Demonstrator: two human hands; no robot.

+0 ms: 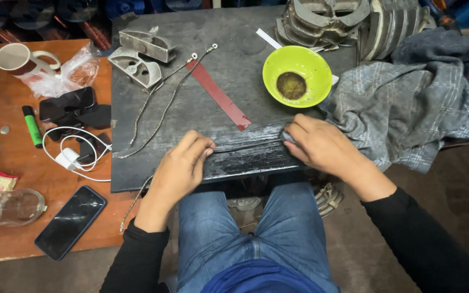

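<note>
Fingers of the left hand (183, 163) are pinching a thin braided wire (245, 147) lying across the dark bench (234, 81), while the right hand (321, 145) is gripping grey cloth (408, 103) against it.

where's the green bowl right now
In the head view, the green bowl sits on the dark board, upper right of centre, between the red strip and grey cloth.

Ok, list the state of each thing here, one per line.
left hand: fingers pinching a thin cable on the dark board
right hand: pressing grey cloth on the board
green bowl: upright, brown residue inside
mug: on its side
phone: screen dark
</note>
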